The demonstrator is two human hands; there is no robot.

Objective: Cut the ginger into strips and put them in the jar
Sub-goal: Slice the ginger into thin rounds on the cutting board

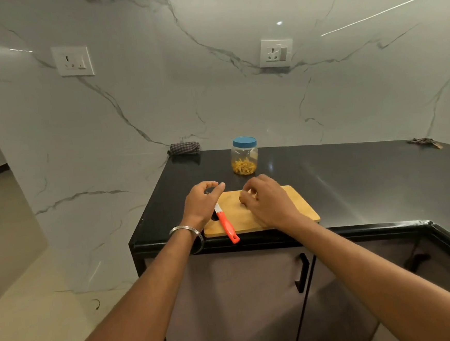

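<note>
The jar (244, 156) stands at twelve o'clock from the cutting board (297, 213), its blue lid (244, 142) on and yellow ginger strips (243, 166) inside, so the task looks nearly done. No ginger shows on the bare part of the board. The knife (227, 225) lies along the board's nine o'clock edge, untouched. The left hand (202, 203) hovers above its blade, fingers loosely curled, holding nothing. The right hand (266, 202) rests curled on the board; whether it pinches any leftover piece, I cannot tell. Next probably comes gathering scraps or finishing.
</note>
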